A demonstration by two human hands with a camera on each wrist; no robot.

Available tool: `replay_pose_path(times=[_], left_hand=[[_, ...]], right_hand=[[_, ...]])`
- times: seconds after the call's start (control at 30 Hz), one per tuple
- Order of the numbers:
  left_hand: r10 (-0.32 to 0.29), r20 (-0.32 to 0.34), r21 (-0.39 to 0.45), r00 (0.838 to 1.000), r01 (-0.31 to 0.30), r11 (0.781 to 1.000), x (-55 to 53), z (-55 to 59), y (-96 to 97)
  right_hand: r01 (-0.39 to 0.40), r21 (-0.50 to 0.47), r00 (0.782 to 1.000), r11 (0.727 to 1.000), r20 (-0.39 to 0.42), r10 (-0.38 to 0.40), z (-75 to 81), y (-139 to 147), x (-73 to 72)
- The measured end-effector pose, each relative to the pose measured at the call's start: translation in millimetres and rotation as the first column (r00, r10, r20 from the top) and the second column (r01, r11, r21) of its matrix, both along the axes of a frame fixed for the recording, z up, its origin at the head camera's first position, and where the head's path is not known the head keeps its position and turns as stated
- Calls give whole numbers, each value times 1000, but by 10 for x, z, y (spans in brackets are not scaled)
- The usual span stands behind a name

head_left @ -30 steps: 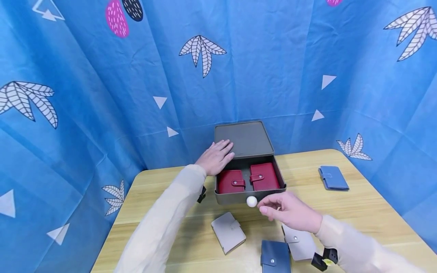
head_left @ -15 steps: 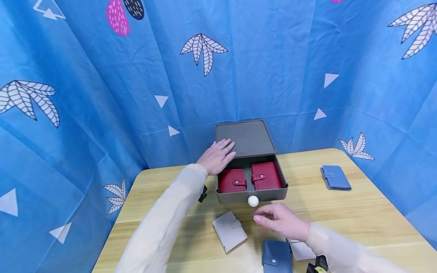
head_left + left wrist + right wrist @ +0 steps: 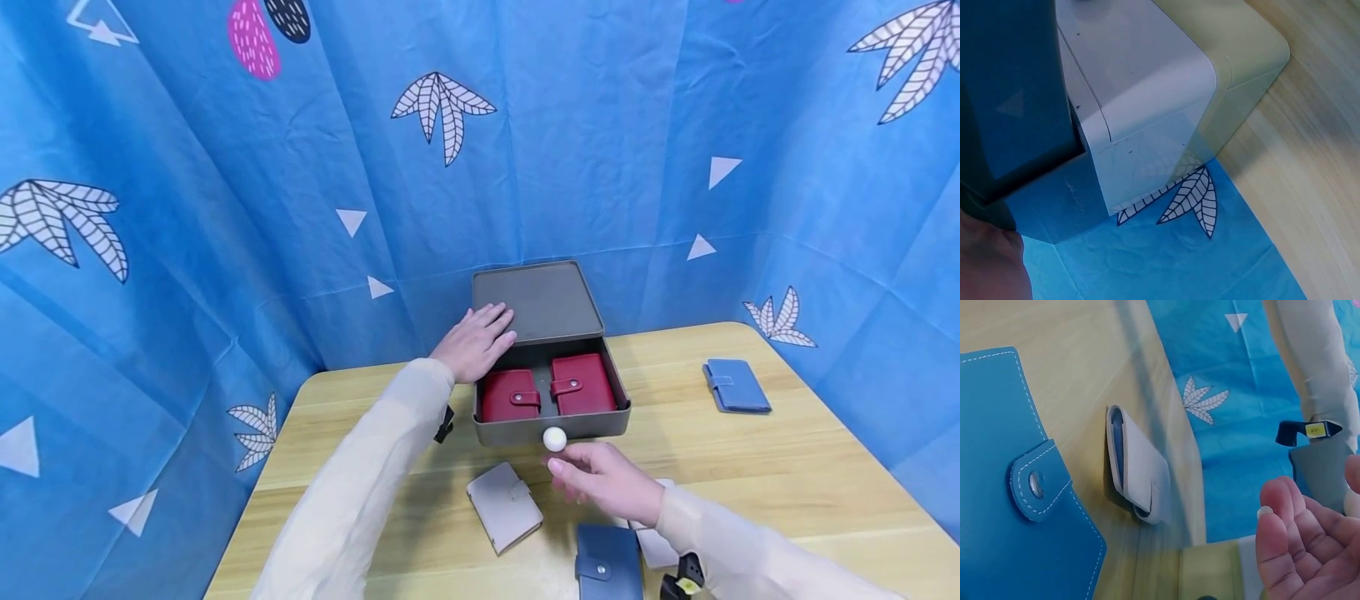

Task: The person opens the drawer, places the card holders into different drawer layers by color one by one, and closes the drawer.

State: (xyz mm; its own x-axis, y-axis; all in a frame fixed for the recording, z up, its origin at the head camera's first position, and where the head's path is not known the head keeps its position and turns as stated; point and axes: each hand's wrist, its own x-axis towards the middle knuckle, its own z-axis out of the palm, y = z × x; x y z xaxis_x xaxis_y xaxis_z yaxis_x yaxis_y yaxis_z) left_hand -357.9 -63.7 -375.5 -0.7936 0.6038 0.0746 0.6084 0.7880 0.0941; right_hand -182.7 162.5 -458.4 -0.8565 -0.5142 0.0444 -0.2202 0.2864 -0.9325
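A dark grey drawer box [image 3: 542, 298] stands at the back of the table in the head view, its drawer [image 3: 510, 433] pulled out. In the drawer lie two red snap wallets, the left wallet [image 3: 504, 395] and the right wallet [image 3: 588, 385]. My left hand [image 3: 474, 343] rests on the box's upper left side with straight fingers. A round white knob [image 3: 554, 439] sits on the drawer's front. Just below it hovers my right hand [image 3: 609, 481], fingers loosely bent and holding nothing; whether a fingertip touches the knob is hard to tell.
Near the front lie a light grey wallet [image 3: 504, 507], a navy wallet [image 3: 609, 567] and another light wallet [image 3: 658, 548], partly hidden by the right arm. A blue wallet [image 3: 737, 386] lies at the far right. Blue patterned curtain [image 3: 585, 150] surrounds the wooden table [image 3: 795, 500].
My right hand has shifted left, from the knob's right side to just below it. The left hand stays on the box, and the drawer looks unmoved.
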Motion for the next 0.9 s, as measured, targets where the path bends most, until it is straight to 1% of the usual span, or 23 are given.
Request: replay_pose_path(times=[0.2,0.6,0.9], left_hand=[[9,3,-2,1000,-9,1000,1,13,-1],[8,20,0,1000,-8,1000,-19,1,-9],[-10,8,6,1000,10,1000,-34,-2,-3]], right_hand=[[-5,-45,1000,999,13,5,29,-32,-16],[2,-58,1000,998,28,-1,39,-48,-44],[17,-50,999,999,31,-15,46,-40,-21]])
